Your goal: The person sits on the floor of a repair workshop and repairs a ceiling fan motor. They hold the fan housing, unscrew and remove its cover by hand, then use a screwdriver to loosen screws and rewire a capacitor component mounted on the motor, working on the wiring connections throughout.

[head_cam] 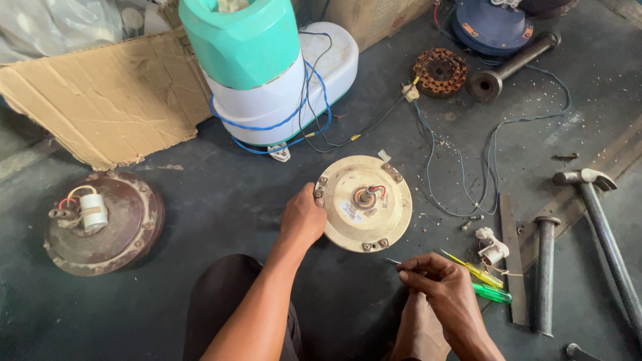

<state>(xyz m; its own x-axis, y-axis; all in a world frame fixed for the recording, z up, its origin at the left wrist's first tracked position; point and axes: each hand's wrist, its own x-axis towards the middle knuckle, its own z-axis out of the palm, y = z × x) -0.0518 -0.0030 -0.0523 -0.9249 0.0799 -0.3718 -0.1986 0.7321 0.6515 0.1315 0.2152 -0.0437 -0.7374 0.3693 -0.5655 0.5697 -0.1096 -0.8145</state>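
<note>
— Seemingly mid-repair: where does the cream motor housing (364,204) sit?

— Flat on the dark floor (221,194), near its middle, just ahead of the seated person's knees. The left hand (302,217) grips its left rim; the right hand (438,281) is closed around a slim tool, likely a screwdriver (392,261), its tip just short of the housing's near edge.

— How would it handle?

— Cast metal by the look, so probably heavy and stiff, its paint smooth. The rim offers the surest hold; the red wires at the hub look fragile.

— Any containers?

— A teal-and-white drum appliance (267,73) wrapped in blue cable stands toward the far edge; its contents cannot be made out. A brown motor housing (103,224) lies left, a hammer (598,220) and green screwdriver (491,292) right.
</note>
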